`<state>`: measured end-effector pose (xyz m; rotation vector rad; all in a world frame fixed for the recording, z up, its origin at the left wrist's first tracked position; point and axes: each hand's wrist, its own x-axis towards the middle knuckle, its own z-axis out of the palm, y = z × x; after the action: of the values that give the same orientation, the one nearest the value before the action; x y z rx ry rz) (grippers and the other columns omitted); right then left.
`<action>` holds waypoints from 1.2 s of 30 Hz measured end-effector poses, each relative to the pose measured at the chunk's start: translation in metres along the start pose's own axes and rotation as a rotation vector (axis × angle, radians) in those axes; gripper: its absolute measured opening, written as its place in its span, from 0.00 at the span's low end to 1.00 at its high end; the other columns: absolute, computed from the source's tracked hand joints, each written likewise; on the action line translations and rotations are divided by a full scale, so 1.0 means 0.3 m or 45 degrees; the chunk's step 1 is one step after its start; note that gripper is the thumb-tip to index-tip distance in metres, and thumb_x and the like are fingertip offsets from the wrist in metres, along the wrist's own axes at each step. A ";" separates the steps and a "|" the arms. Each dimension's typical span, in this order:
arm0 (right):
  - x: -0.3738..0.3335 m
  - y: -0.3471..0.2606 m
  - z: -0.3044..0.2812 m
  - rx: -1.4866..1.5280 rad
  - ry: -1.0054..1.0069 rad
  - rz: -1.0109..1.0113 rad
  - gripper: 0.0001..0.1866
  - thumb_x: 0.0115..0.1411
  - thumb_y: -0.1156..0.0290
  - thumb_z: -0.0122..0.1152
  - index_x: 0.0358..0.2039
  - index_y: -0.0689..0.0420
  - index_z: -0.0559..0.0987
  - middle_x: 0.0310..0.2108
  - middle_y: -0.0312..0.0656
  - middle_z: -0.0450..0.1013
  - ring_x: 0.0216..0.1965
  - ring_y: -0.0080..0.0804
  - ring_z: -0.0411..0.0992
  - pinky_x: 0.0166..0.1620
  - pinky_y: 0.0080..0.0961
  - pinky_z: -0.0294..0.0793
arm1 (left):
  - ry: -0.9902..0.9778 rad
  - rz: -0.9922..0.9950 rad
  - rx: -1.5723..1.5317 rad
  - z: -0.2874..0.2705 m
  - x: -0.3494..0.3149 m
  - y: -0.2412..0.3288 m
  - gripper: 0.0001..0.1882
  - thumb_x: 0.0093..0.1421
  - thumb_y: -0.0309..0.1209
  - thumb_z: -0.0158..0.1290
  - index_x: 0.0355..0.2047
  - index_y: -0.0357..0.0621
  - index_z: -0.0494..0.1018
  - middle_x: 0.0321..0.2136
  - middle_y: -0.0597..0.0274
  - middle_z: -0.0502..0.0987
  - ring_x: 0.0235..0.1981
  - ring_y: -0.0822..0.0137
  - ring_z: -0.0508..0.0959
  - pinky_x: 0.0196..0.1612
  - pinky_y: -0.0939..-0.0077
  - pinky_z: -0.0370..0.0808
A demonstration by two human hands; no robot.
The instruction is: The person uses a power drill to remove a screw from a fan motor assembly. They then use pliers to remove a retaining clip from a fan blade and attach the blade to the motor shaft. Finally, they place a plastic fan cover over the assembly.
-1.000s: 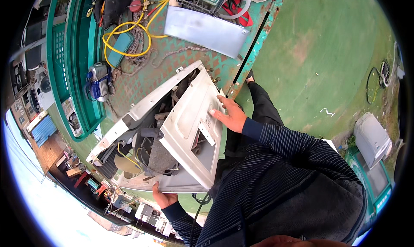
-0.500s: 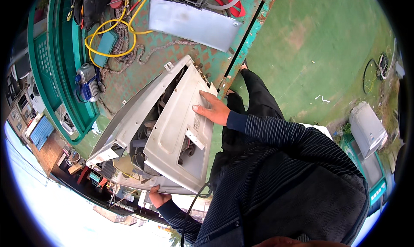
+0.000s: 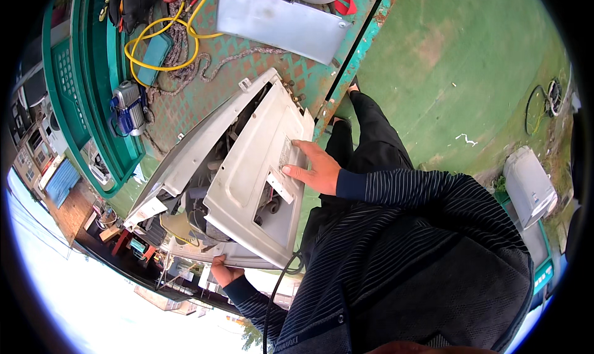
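Note:
A whitish air-conditioner outdoor unit (image 3: 213, 139) stands tilted in front of me, with its casing gaping along one side. Through the gap show dark inner parts and pipes, too shadowed to tell apart. My right hand (image 3: 318, 170) lies on its side panel (image 3: 244, 190), fingers and thumb spread, near a cutout with a white strip (image 3: 280, 187) across it. Pipe ends show in that cutout. At the lower edge, my left hand (image 3: 225, 272) is closed around the casing's rim; some of its fingers are hidden. Brass valves (image 3: 297, 95) stick out at the unit's far end.
On the rusty green truck bed (image 3: 247, 76) lie a yellow hose (image 3: 137, 62), a rope (image 3: 238, 55), a blue-and-silver pump (image 3: 128, 110) and a pale metal panel (image 3: 278, 26). Green side boards (image 3: 77, 106) rise at left. A dark cable (image 3: 272, 304) hangs beside my left forearm.
My right hand has slid down the side panel, closer to the white strip. The unit sits slightly higher in the picture. My left hand keeps its hold on the lower rim.

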<state>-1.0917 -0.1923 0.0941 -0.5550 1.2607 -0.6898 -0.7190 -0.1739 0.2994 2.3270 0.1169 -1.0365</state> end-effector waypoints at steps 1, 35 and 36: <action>0.018 0.076 0.019 0.025 0.026 0.129 0.53 0.58 0.32 0.54 0.64 0.71 0.59 0.62 0.65 0.59 0.63 0.54 0.62 0.64 0.37 0.62 | -0.053 -0.009 -0.030 0.032 -0.039 0.010 0.21 0.51 0.30 0.47 0.46 0.36 0.71 0.44 0.51 0.78 0.47 0.49 0.78 0.56 0.48 0.72; -0.396 -0.483 0.236 -0.238 0.049 -0.187 0.38 0.60 0.70 0.63 0.66 0.68 0.56 0.33 0.40 0.74 0.31 0.21 0.72 0.36 0.19 0.74 | -0.719 0.153 -0.706 -0.100 0.083 -0.062 0.31 0.62 0.41 0.50 0.63 0.43 0.57 0.60 0.53 0.66 0.61 0.50 0.68 0.59 0.45 0.68; -0.392 -0.488 0.242 -0.252 0.070 -0.178 0.38 0.60 0.68 0.64 0.65 0.68 0.58 0.32 0.40 0.74 0.29 0.21 0.72 0.35 0.19 0.74 | -0.718 0.163 -0.683 -0.107 0.095 -0.056 0.31 0.63 0.41 0.49 0.63 0.43 0.57 0.60 0.52 0.66 0.60 0.51 0.69 0.58 0.47 0.70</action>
<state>-1.0630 -0.2052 0.2930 -0.7972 1.3594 -0.7047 -0.6834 -0.1470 0.2883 1.4918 0.0179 -1.3563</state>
